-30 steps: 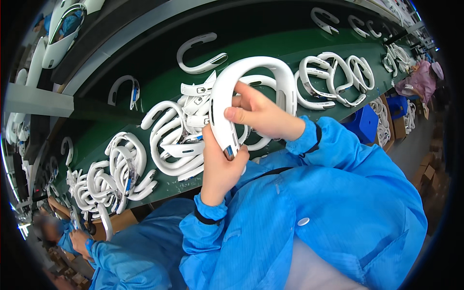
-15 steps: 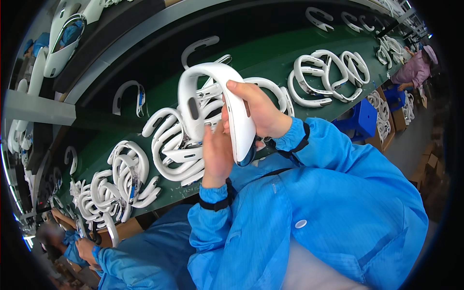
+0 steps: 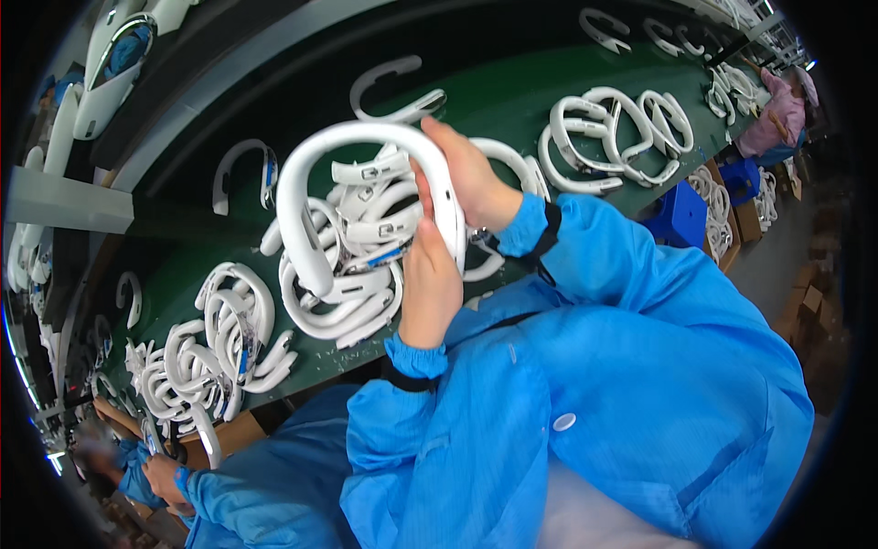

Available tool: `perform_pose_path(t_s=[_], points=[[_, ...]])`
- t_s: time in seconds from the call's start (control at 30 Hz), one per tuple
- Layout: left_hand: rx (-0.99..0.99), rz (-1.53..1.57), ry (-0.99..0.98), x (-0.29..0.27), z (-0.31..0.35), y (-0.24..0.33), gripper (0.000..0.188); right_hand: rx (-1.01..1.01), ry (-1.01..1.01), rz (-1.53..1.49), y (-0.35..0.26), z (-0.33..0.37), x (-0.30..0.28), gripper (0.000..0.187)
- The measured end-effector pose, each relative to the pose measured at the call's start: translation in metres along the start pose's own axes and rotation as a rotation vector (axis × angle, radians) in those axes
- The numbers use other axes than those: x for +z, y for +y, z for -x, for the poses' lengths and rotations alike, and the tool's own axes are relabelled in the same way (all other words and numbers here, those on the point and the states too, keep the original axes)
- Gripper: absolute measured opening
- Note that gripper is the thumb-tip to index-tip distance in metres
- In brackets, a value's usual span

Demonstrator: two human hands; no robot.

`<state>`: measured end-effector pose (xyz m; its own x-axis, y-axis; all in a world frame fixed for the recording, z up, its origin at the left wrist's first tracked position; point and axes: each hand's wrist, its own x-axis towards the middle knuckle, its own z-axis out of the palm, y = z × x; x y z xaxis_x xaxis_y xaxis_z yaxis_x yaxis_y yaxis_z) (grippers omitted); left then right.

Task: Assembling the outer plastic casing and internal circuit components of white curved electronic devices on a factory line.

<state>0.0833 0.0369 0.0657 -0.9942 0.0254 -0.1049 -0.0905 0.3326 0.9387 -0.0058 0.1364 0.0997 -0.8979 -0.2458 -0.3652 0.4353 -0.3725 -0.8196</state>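
Note:
I hold a white C-shaped neck fan (image 3: pixel 299 206) above the pile on the bench, its curve uppermost. My right hand (image 3: pixel 476 183) is closed round the fan's right arm from the outer side, some fingers out of sight behind it. Against the lower part of that same arm, my left hand (image 3: pixel 433 291) grips with its thumb up; its other fingers are mostly hidden. Under and behind the held fan lies a heap of similar white neck fans (image 3: pixel 352 320), some with inner slots and blue bits showing.
More neck fans lie in a pile (image 3: pixel 233 320) at the left and a cluster (image 3: pixel 608 142) at the right of the green bench (image 3: pixel 498 110). A blue stool (image 3: pixel 679 215) stands at the right. A co-worker's blue sleeve (image 3: pixel 247 499) is close at lower left; another person (image 3: pixel 773 114) is far right.
The neck fan has turned from a slanted side view to show its full C shape, and its free arm has swung left. My left hand has shifted right along the held arm.

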Motion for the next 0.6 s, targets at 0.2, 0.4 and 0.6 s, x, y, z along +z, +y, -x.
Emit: perform_pose_path(t_s=[0.2,0.4,0.6], points=[[-0.290,0.434,-0.049,0.008,-0.001,-0.010,0.065,0.058,0.028,-0.068,0.016,0.011,0.004,0.048],[-0.048,0.196,0.130,0.018,-0.007,-0.027,0.064,-0.131,0.008,0.062,0.043,0.001,-0.002,0.047],[-0.268,0.619,-0.070,0.026,-0.005,-0.021,0.065,0.064,-0.173,-0.099,0.027,0.000,-0.019,0.049]])
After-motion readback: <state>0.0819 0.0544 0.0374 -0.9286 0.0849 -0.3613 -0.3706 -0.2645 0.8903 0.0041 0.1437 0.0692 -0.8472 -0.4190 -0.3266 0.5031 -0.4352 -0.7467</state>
